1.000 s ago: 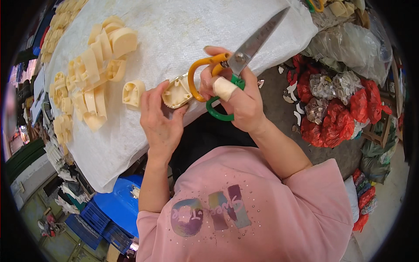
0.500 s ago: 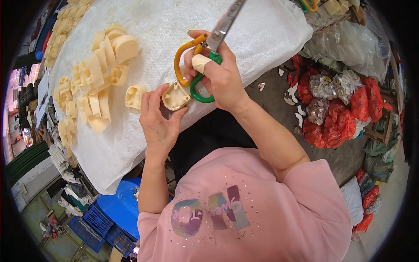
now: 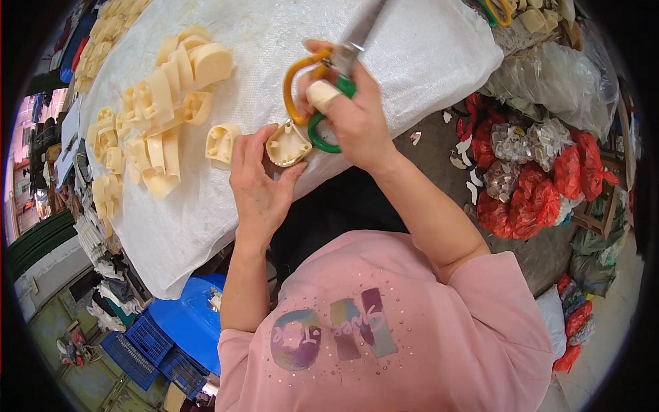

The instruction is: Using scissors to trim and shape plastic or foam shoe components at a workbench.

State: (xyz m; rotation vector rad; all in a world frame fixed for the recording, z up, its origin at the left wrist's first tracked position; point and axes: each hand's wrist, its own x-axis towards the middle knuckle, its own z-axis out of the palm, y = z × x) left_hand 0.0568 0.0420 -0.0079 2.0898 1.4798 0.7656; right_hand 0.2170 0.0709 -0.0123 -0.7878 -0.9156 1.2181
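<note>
Pinching the shell [image 3: 288, 143] by the edge of the sheet [image 3: 264, 75], the left hand [image 3: 261, 185] is holding its hollow upward; the right hand [image 3: 353, 113], clasping the scissors [image 3: 345, 56], is pointing their long axis forward and slightly right, the blurred blades [image 3: 365, 26] seemingly together.

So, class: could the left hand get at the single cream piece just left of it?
Probably yes: the cream piece lies beside the left hand, nothing covering it. The hand's fingers hold a gold-edged part, though, so they may need to let go first.

The left grip [image 3: 259, 182] pinches while the right grip [image 3: 355, 127] curls farther forward.
</note>
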